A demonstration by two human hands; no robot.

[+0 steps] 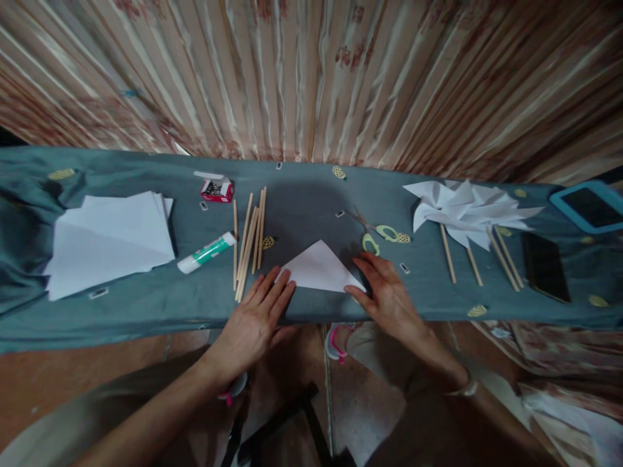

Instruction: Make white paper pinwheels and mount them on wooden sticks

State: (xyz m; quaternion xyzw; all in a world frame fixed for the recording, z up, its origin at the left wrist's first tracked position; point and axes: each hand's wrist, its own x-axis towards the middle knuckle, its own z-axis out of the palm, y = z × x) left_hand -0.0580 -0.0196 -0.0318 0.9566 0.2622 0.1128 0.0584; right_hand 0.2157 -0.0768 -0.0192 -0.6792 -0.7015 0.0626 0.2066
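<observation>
A white sheet of paper (318, 269), folded into a triangle, lies near the table's front edge with its peak pointing away from me. My left hand (260, 311) rests flat over its left corner, fingers stretched out. At the right corner is my right hand (387, 295), its thumb touching the paper and its forefinger held apart from the thumb. Just beyond that hand lie scissors (374, 232) with pale green handles, blades spread. Several wooden sticks (249, 243) lie beside my left hand, next to a green and white glue stick (207, 251).
On the left is a stack of white paper (111, 243), with an opened small red box (217, 189) of dark little items behind the glue stick. Several paper pinwheels (462, 207) on sticks, a dark phone (545, 267) and a blue-framed tablet (591, 206) occupy the right. A curtain (302, 78) hangs behind.
</observation>
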